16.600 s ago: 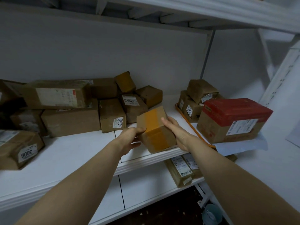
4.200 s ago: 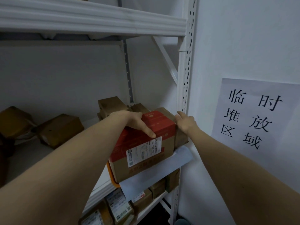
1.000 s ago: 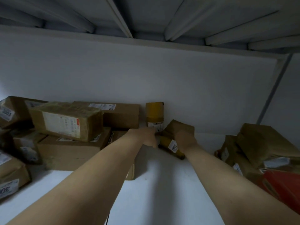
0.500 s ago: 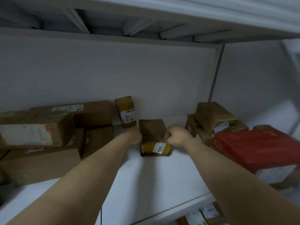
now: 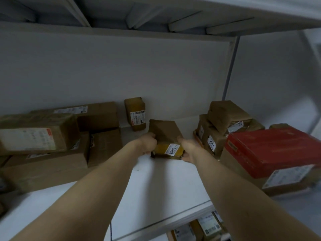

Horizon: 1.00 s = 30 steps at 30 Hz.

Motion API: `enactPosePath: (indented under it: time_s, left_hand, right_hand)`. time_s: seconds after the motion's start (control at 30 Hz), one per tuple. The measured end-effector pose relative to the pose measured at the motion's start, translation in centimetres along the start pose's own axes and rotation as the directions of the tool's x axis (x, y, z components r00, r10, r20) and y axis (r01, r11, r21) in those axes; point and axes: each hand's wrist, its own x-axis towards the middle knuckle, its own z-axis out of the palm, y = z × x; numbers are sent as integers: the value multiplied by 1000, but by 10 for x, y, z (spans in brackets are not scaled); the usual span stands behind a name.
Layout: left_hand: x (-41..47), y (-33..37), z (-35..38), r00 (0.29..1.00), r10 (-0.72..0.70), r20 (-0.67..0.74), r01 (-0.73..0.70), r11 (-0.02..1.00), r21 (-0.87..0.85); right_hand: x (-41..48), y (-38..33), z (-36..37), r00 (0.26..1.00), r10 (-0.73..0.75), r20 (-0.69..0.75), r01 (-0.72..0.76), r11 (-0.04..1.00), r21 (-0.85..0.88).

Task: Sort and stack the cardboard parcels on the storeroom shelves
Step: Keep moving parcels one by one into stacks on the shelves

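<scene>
Positioning parcel 3003 (image 5: 164, 132)
Left hand (image 5: 147, 143), right hand (image 5: 188, 150) grip its sides; keep square, clear of 3 o'clock stack (image 5: 214, 134).

Small parcel (image 5: 165, 136) between both hands on shelf (image 5: 161, 185).

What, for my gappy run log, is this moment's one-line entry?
left hand: grips parcel 3003 | right hand: grips same | parcel: on shelf

The small parcel (image 5: 164, 132) is matt brown cardboard, creased and dull — its near end is wrapped in glossy yellow tape (image 5: 160, 148) under a white paper label (image 5: 172, 150). The shelf board (image 5: 165, 185) looks smooth, painted white and matt; the red-topped box (image 5: 274, 150) has a smooth printed skin.
</scene>
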Motion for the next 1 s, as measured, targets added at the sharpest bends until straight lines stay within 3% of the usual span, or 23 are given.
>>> enactPosePath:
  time_s: [0.1, 0.23, 0.47, 0.57, 0.7, 0.87, 1.0]
  left_hand:
    - [-13, 5, -11, 993, 57, 102, -48, 995, -88]
    - [-26, 7, -20, 983, 136, 125, -98, 956, -277]
    - [-49, 5, -42, 984, 154, 86, -102, 894, -437]
    - [-62, 12, -48, 980, 180, 87, -111, 852, -511]
    - [-81, 33, -50, 987, 157, 43, -85, 723, -686]
    - [-86, 56, -38, 988, 143, -48, -140, 749, -648]
    - [-93, 73, -22, 979, 201, -23, -176, 789, -589]
  right_hand:
    - [0, 2, -1, 997, 66, 43, -72, 984, 163]
    - [-8, 7, 1, 976, 128, 174, -185, 911, 369]
    - [-38, 1, 5, 989, 36, 145, -116, 795, 596]
    - [-60, -10, 0, 993, -27, 114, -49, 786, 617]
    - [-90, -29, -14, 994, -97, 54, 45, 800, 599]
    - [-120, -61, -35, 969, -219, -110, 245, 837, 489]
    - [-150, -81, -66, 892, -319, -321, 424, 837, 345]
